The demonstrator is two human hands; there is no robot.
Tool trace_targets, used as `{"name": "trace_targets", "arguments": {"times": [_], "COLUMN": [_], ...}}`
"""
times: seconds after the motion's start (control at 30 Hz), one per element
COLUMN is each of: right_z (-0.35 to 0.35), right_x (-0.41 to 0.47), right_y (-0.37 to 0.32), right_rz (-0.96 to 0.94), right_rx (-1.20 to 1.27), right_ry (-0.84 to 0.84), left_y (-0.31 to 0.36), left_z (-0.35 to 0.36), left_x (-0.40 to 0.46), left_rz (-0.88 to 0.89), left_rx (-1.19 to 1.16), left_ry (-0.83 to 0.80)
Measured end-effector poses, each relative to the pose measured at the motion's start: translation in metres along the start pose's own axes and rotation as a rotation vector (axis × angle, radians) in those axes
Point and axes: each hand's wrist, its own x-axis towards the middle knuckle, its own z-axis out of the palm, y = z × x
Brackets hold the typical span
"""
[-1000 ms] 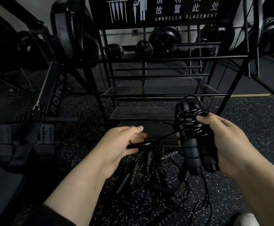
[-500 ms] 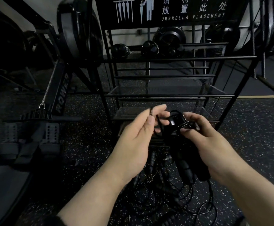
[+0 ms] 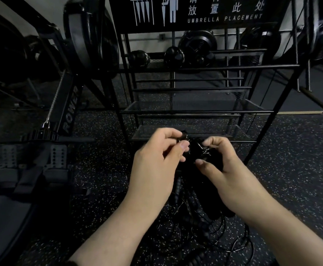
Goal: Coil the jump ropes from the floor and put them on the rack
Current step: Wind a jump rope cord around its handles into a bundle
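My left hand and right hand each grip the coiled black jump rope; black metal rack at 12 o'clock.

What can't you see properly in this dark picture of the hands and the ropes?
- Head view: the black coiled jump rope is mostly covered by the left hand and right hand.
- The tangled black ropes on the speckled floor blend into the dark; their number is unclear.
- The black metal rack's white-lettered sign is cut off by the top edge.
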Motion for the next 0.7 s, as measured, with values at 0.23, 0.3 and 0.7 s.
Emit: {"name": "trace_targets", "arguments": {"times": [0.23,0.3,0.7], "right_z": [-0.0013,-0.0005,0.0010], "right_x": [-0.0006,-0.0006,0.0015], "right_y": [0.0031,0.0030,0.0000], "right_rz": [-0.059,-0.089,-0.057], "right_rx": [-0.075,-0.081,0.043], "right_ry": [0.012,0.004,0.051], "left_y": [-0.0004,-0.0014,-0.0029], "left_z": [0.0018,0.0016,0.0012], "left_x": [-0.0021,-0.0022,-0.0034], "left_rz": [0.006,0.054,0.263], "left_rx": [0.060,0.127,0.304], "left_ry": [-0.002,0.016,0.054]}}
